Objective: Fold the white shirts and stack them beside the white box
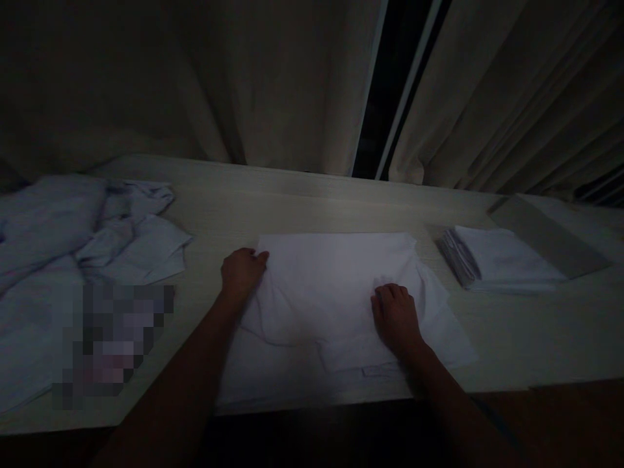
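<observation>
Left hand (241, 272) is gripping the left edge of the white cloth (336, 286); right hand (396, 316) is pressing flat on it. Hands are resting apart. Cloth is lying on the tabletop (302, 201) between them.

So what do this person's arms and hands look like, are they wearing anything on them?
Both arms are bare as far as the picture shows: no sleeves, no gloves. The left hand and the right hand show no ring, watch or bracelet that can be made out, though the light is dim. The forearms come in from the bottom edge.
</observation>
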